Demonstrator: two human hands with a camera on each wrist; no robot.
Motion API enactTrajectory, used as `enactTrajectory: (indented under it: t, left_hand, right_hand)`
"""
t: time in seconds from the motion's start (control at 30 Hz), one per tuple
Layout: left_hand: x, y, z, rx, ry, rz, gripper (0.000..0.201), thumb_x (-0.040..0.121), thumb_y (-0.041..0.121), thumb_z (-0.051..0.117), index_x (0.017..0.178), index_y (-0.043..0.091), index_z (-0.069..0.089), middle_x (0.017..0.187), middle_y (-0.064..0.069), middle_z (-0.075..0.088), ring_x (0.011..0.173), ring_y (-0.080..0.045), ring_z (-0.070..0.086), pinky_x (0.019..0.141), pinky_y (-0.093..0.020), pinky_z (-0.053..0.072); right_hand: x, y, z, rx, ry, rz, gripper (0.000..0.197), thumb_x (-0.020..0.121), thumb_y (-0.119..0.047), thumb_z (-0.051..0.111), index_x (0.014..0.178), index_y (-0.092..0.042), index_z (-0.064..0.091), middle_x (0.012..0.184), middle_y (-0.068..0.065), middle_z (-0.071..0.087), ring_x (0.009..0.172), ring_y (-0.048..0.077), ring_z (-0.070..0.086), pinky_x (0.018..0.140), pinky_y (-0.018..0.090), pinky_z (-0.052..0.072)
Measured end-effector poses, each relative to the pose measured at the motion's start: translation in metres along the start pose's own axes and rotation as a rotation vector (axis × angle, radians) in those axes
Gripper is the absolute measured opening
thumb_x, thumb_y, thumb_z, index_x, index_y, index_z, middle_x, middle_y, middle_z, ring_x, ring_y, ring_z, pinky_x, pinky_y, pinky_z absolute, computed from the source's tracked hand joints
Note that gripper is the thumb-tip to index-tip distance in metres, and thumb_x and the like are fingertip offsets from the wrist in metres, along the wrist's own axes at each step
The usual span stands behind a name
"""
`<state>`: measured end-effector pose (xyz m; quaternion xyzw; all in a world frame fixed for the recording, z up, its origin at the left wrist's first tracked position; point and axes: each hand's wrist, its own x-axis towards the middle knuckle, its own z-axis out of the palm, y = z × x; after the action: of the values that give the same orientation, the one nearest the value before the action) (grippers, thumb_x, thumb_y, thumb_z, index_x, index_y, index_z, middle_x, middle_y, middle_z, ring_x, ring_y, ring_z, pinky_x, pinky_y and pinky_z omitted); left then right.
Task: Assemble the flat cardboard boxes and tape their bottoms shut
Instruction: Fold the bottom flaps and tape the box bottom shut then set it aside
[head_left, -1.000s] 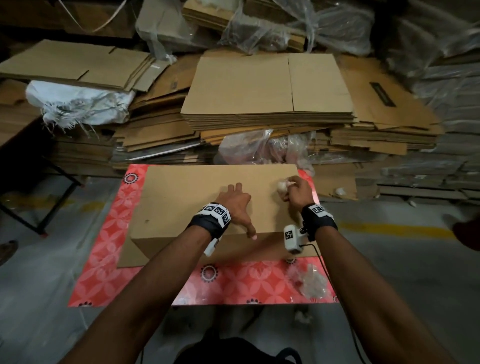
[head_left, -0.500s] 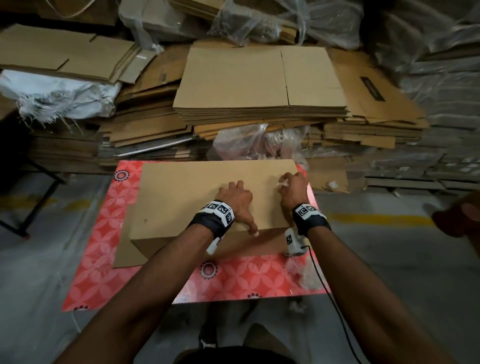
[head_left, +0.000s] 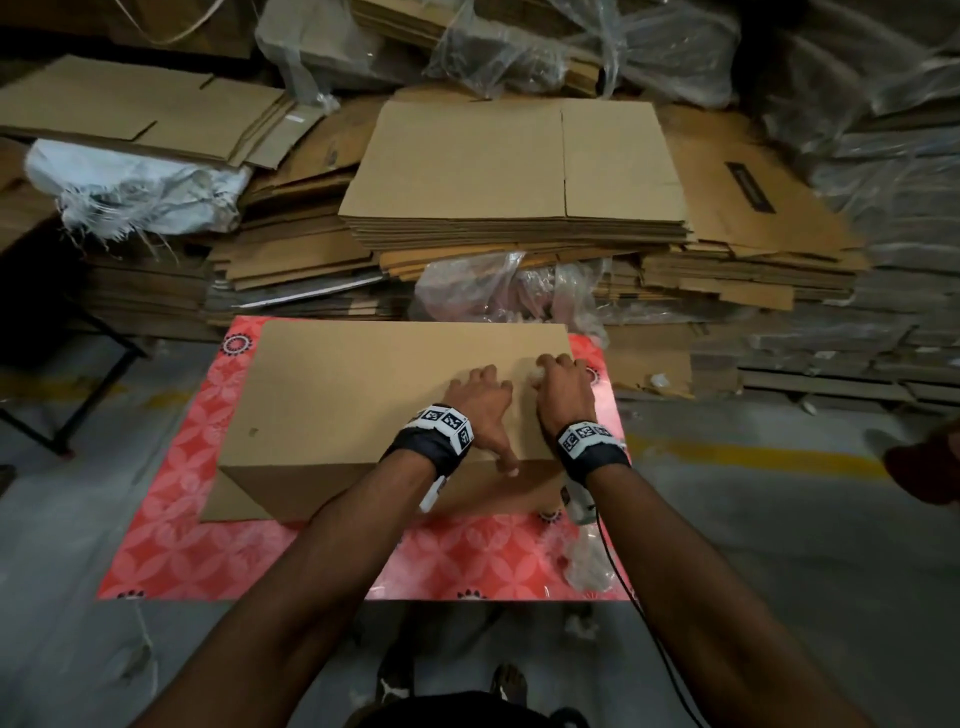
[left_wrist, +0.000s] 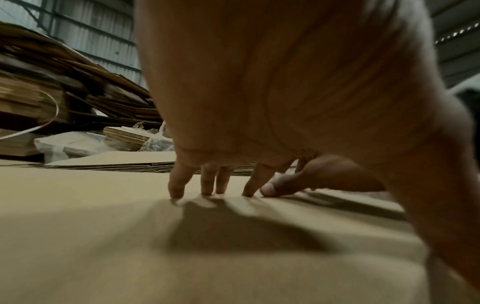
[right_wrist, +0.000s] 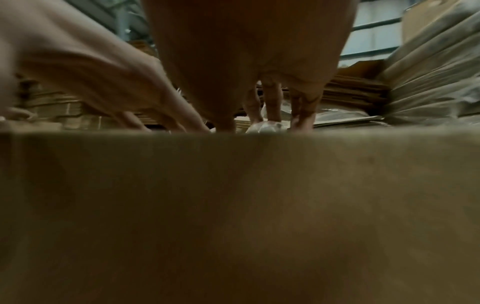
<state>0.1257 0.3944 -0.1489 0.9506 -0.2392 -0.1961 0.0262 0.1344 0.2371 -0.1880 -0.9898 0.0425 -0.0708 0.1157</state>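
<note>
Head view: box (head_left: 374, 395) under both hands, long axis left-right, most of it left of the left hand (head_left: 480, 410); right hand (head_left: 563, 392) near its right edge.
Left wrist: fingertips (left_wrist: 176, 190) spread, pressing cardboard, gripping nothing.
Right wrist: fingers (right_wrist: 272, 111) curled round a crumpled clear wad (right_wrist: 265, 127), maybe tape.

The cardboard box (head_left: 374, 395) is plain matt brown board, smooth-faced. Under it lies a glossy red patterned sheet (head_left: 171, 535) that catches the light. Behind the box, crinkled clear plastic film (head_left: 498, 291) shines, and matt flat cardboard stacks (head_left: 514, 171) show ribbed corrugated edges. Left of the box, frayed white woven sacking (head_left: 135, 192).
</note>
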Motion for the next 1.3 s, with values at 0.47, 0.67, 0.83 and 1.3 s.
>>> enactTrajectory:
  t: [0.47, 0.67, 0.83, 1.3]
  left_hand:
    - [0.024, 0.047, -0.01, -0.075, -0.043, -0.101, 0.131, 0.056, 0.075, 0.082, 0.157, 0.016, 0.023, 0.162, -0.019, 0.017, 0.149, -0.041, 0.019, 0.118, -0.061, 0.024]
    - [0.037, 0.066, 0.02, -0.081, -0.026, -0.067, 0.136, 0.067, 0.076, 0.074, 0.163, 0.021, -0.005, 0.168, -0.019, -0.017, 0.155, -0.038, -0.013, 0.12, -0.068, 0.0]
    - [0.041, 0.063, 0.026, -0.003, 0.059, -0.032, 0.144, 0.051, 0.093, 0.062, 0.162, 0.02, 0.007, 0.169, -0.018, -0.002, 0.155, -0.04, 0.002, 0.118, -0.07, 0.01]
    - [0.064, 0.056, 0.039, -0.098, 0.103, -0.043, 0.133, 0.065, 0.096, 0.048, 0.164, 0.021, -0.002, 0.17, -0.014, -0.012, 0.156, -0.038, -0.011, 0.119, -0.07, -0.004]
  right_hand:
    - [0.012, 0.082, 0.012, 1.52, -0.082, 0.726, 0.03, 0.103, -0.034, 0.04, 0.108, -0.012, 0.06, 0.084, 0.001, 0.064, 0.076, 0.019, 0.062, 0.076, 0.032, 0.052]
    - [-0.001, 0.095, 0.009, 1.939, 0.044, 0.832, 0.021, 0.104, -0.021, 0.04, 0.096, -0.01, 0.056, 0.077, 0.008, 0.063, 0.07, 0.021, 0.067, 0.076, 0.033, 0.053]
    - [-0.012, 0.114, 0.022, 1.634, -0.035, 0.73, 0.02, 0.104, -0.023, 0.044, 0.088, -0.014, 0.05, 0.065, 0.001, 0.041, 0.055, 0.015, 0.044, 0.056, 0.027, 0.043]
    - [-0.102, 0.159, 0.033, 1.451, -0.132, 0.823, 0.014, 0.097, 0.007, 0.053, 0.096, -0.003, 0.064, 0.089, 0.011, 0.063, 0.073, 0.023, 0.064, 0.071, 0.033, 0.063]
